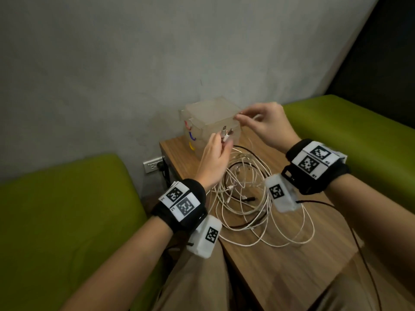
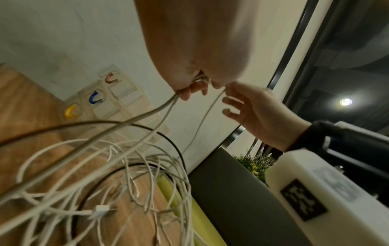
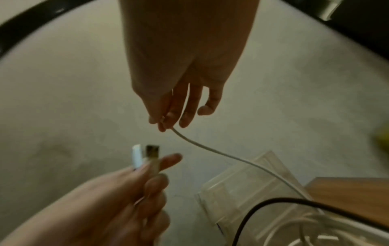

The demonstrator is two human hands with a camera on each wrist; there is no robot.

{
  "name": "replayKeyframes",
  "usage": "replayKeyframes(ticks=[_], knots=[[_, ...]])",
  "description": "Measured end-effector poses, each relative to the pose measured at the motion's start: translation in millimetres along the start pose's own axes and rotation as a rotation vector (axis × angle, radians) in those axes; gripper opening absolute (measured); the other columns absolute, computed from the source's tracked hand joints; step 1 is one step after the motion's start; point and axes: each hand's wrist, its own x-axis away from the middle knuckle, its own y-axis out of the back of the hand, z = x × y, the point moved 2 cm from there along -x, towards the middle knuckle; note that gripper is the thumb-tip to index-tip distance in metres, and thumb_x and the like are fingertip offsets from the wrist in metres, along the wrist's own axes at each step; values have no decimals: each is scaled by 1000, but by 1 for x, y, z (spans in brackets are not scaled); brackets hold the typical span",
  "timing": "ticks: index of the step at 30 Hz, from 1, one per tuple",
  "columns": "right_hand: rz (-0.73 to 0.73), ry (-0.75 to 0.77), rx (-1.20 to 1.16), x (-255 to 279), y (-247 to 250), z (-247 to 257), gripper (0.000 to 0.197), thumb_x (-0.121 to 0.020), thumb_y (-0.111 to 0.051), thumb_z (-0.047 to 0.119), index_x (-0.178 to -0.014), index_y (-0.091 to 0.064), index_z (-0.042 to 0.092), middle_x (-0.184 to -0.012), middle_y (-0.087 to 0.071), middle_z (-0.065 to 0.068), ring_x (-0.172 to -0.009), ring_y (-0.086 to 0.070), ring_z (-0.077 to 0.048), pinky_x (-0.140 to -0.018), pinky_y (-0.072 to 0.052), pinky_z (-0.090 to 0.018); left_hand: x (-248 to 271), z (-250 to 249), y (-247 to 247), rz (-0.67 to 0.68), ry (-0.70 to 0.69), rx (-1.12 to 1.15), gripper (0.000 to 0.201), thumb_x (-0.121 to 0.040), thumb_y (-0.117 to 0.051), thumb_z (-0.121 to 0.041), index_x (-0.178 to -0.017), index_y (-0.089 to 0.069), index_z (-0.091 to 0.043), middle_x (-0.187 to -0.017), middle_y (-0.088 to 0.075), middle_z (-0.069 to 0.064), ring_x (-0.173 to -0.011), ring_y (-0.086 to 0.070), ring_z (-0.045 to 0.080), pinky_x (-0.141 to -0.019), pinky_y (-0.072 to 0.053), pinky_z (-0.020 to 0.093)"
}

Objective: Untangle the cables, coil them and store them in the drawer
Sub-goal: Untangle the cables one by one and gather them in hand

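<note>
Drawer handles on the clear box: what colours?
Red, blue, yellow, top to bottom, on the drawer unit; clearest in the left wrist view.

Both forearms showing bare; each wrist wearing a black fabric wristband point(image 1: 192, 198) carrying white square-coded marker tags point(image 1: 314, 161); a white boxy plastic camera module point(image 1: 204, 236) hanging under each band; tan trousers point(image 1: 197, 286) covering the lap.

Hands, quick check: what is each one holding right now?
Left hand: grips two cable plugs, ends sticking up.
Right hand: pinches one white cable at the fingertips.
</note>
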Motion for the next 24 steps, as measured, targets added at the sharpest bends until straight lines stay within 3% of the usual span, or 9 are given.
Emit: replayKeyframes(ticks=[4, 6, 9, 11, 15, 17, 19, 20, 24], knots=[[79, 34, -62, 0, -14, 14, 17, -87, -63, 19, -90, -72, 5, -83, -73, -10, -75, -68, -20, -73, -51, -27, -6, -2, -3, -85, 74, 129, 27, -96, -43, -26, -116, -51, -9, -112, -54, 13, -100, -52, 15, -86, -41, 28], [93, 17, -110, 0, -16, 12, 17, -87, -62, 20, -93, -73, 8, -82, -73, -8, -77, -68, -15, -74, -52, -25, -8, 0, -1, -178, 84, 158, 21, -96, -43, -25, -107, -54, -10, -106, -59, 14, -97, -56, 20, -84, -44, 35], [72, 31, -140, 4, -15, 8, 17, -87, -62, 18, -100, -71, 10, -84, -73, -3, -79, -69, -12, -78, -56, -32, -8, 1, 1, -256, 69, 158, 18, -97, -41, -21, -90, -55, -10, -79, -58, -2, -73, -55, 2, -68, -43, 20], [39, 37, -140, 7, -16, 5, 15, -85, -66, 20, -96, -69, 11, -78, -71, -2, -75, -68, -16, -74, -56, -36, -7, -1, 2, -290, 64, 185, 20, -98, -40, -20, -86, -54, -11, -71, -53, -9, -63, -49, -2, -62, -39, 17], [-14, 43, -157, 13, -22, 4, 26, -81, -69, 19, -68, -47, 16, -66, -62, -9, -70, -66, -25, -64, -52, -40, -9, -7, 3, -297, 22, 173, 22, -97, -40, -22, -94, -58, -8, -83, -59, 4, -77, -55, 14, -71, -45, 29], [-34, 41, -184, 11, -24, 4, 34, -83, -65, 17, -61, -39, 21, -63, -59, -13, -66, -64, -27, -63, -52, -45, -9, -7, 2, -297, -32, 130, 23, -96, -40, -21, -96, -58, -8, -91, -59, 8, -84, -56, 10, -75, -44, 26], [-47, 36, -209, 10, -26, 6, 29, -81, -62, 21, -64, -39, 24, -66, -60, -18, -63, -61, -33, -62, -51, -49, -6, -10, -1, -238, 1, 147, 20, -98, -37, -20, -87, -53, -14, -78, -56, -2, -68, -51, -6, -65, -41, 18], [-46, 37, -218, 9, -26, 6, 26, -81, -61, 23, -67, -40, 25, -68, -60, -18, -63, -59, -34, -62, -51, -50, -5, -10, -3, -211, 20, 154, 21, -99, -35, -20, -86, -49, -14, -73, -54, -5, -63, -50, -6, -61, -40, 18], [-79, 32, -261, 15, -30, 5, 16, -88, -60, 19, -86, -45, 14, -75, -60, -5, -69, -62, -24, -65, -53, -40, -6, -12, -5, -194, 47, 179, 21, -100, -31, -21, -97, -49, -10, -84, -57, 0, -77, -56, 13, -74, -47, 38]])
